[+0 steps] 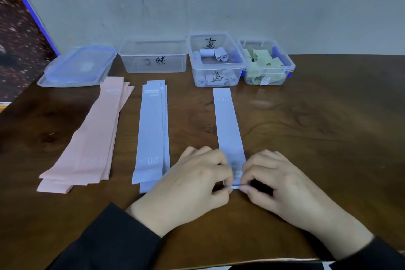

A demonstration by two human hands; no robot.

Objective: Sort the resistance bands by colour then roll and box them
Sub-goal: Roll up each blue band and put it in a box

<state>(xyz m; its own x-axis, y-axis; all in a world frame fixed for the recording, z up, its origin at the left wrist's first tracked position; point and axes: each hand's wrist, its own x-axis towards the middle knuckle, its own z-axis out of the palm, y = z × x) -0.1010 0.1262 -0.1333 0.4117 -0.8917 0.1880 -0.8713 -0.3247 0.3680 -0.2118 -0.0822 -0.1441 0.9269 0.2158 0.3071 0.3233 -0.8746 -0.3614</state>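
Observation:
A single lilac band (228, 125) lies flat on the brown table, running away from me. My left hand (192, 184) and my right hand (278, 182) pinch its near end from either side, where the end is curled over. A stack of lilac bands (152, 129) lies to the left, and a stack of pink bands (94, 136) further left. Behind stand three clear boxes: an empty one (153, 59), one with rolled lilac bands (215, 59) and one with rolled green bands (266, 63).
Clear lids with blue rims (76, 68) are stacked at the back left. The table (328, 127) meets a pale wall behind the boxes. Its front edge runs just under my dark sleeves.

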